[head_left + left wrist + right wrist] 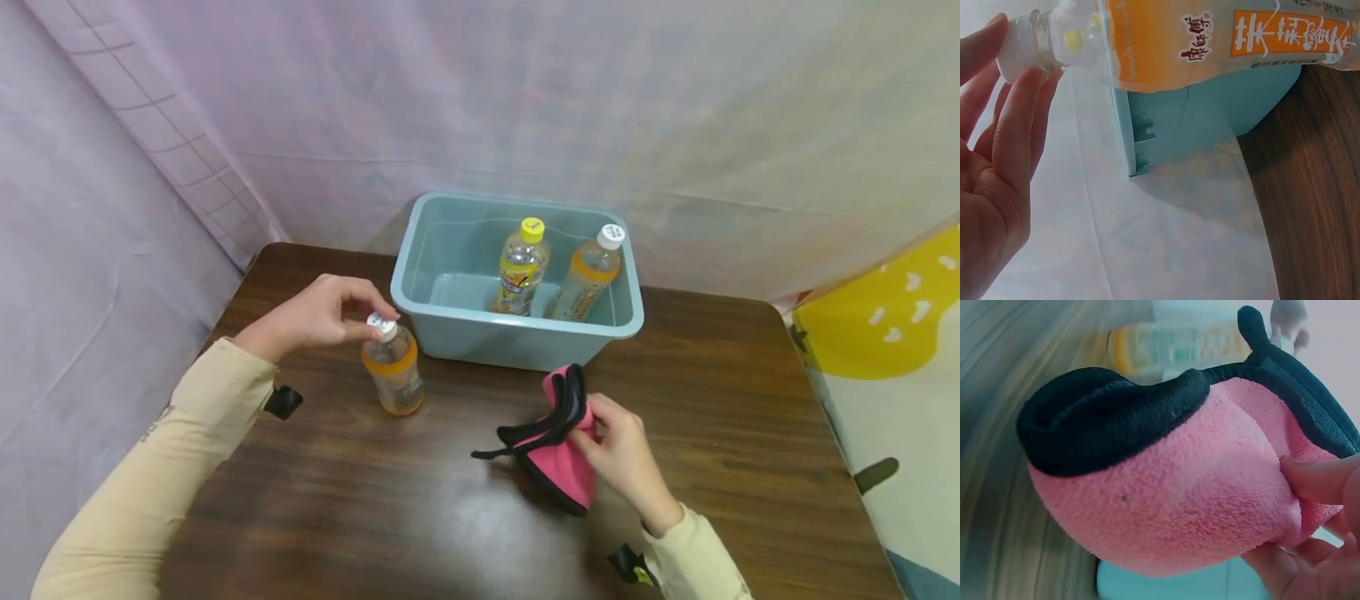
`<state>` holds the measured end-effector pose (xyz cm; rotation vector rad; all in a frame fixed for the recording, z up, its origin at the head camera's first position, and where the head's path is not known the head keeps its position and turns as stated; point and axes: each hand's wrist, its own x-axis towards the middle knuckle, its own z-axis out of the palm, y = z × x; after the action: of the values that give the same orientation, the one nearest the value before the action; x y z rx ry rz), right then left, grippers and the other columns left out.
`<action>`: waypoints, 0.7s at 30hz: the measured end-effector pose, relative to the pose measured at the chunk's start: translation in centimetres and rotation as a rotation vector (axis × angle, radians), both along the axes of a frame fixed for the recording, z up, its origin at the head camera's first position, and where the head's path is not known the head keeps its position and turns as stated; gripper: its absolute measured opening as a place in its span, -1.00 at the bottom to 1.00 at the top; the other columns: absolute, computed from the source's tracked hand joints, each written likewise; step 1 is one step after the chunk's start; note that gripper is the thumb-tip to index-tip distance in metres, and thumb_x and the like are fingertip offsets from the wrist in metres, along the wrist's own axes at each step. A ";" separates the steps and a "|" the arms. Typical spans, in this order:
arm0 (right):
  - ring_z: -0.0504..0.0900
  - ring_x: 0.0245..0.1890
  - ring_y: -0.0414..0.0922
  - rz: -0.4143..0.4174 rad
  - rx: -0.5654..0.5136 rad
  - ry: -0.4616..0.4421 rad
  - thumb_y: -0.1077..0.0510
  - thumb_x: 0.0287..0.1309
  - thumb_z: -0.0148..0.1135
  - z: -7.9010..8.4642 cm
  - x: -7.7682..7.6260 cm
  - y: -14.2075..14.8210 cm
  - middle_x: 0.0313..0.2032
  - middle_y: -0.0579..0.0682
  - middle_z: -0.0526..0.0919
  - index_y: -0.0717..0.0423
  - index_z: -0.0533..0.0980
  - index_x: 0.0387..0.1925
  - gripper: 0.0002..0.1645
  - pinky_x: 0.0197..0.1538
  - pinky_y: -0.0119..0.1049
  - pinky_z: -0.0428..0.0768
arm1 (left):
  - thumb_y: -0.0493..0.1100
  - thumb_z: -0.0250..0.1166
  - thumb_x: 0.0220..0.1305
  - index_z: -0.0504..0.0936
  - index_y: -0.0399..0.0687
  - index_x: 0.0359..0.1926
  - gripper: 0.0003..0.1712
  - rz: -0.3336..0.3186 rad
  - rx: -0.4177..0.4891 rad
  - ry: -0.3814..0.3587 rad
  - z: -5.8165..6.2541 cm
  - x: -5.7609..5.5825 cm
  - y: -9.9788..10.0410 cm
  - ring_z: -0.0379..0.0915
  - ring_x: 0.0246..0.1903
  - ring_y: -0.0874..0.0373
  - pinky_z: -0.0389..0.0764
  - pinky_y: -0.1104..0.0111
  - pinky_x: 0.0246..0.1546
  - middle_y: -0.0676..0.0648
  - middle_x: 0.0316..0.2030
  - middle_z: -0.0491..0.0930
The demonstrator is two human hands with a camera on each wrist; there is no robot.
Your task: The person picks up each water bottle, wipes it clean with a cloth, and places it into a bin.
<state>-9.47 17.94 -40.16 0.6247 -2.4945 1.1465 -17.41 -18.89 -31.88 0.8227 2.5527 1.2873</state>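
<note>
My left hand [322, 312] pinches the white cap [1017, 47] of a clear plastic bottle [393, 379] between thumb and fingers. An orange label band [1147, 44] wraps the bottle, which is upright at the table's left, just in front of the blue-green bin. My right hand [618, 450] grips a bunched pink fuzzy cloth piece [562, 471] with black edging. In the right wrist view the cloth [1179, 494] bulges out from between thumb and fingers, its thick black edge [1110, 425] curling over. A thin black strip sticks out leftward from it in the head view.
The blue-green bin [517, 342] stands at the back of the brown wooden table [360, 517]. Inside it are a yellow-capped bottle [522, 271] and a white-capped bottle [588, 279], both toward the right. A pale curtain [480, 100] hangs behind.
</note>
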 end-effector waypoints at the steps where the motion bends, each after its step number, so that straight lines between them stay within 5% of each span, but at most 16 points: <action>1: 0.34 -0.58 -0.35 -0.020 0.021 -0.003 0.56 -0.42 0.32 0.2 0.3 0.8 -0.61 -0.17 0.41 0.05 0.36 -0.67 -0.58 -0.56 -0.59 0.38 | -0.41 0.36 -0.05 0.66 -0.22 -0.31 -0.80 -0.001 0.002 -0.001 0.0 0.0 0.0 0.53 -0.29 0.16 0.59 0.42 -0.25 -0.12 -0.29 0.61; 9: 0.34 -0.57 -0.39 -0.103 0.160 -0.068 0.50 -0.42 0.39 0.1 1.7 5.2 -0.62 -0.17 0.44 0.07 0.46 -0.60 -0.64 -0.57 -0.55 0.37 | -0.41 0.36 -0.05 0.66 -0.21 -0.30 -0.79 -0.006 0.009 0.014 0.1 0.1 0.0 0.54 -0.31 0.21 0.59 0.43 -0.28 -0.11 -0.30 0.62; 21: 0.55 -0.46 -0.05 -0.185 0.346 -0.218 0.44 -0.32 0.37 -4.3 1.4 7.1 -0.46 0.09 0.61 0.30 0.57 -0.33 -0.66 -0.41 -0.14 0.52 | -0.41 0.35 -0.04 0.66 -0.22 -0.30 -0.80 0.001 0.019 -0.016 0.1 0.2 0.0 0.53 -0.28 0.16 0.59 0.42 -0.25 -0.12 -0.29 0.61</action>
<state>-8.07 25.04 -44.42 0.3553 -2.8971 0.7565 -17.18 -18.92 -31.76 0.8108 2.5331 1.3147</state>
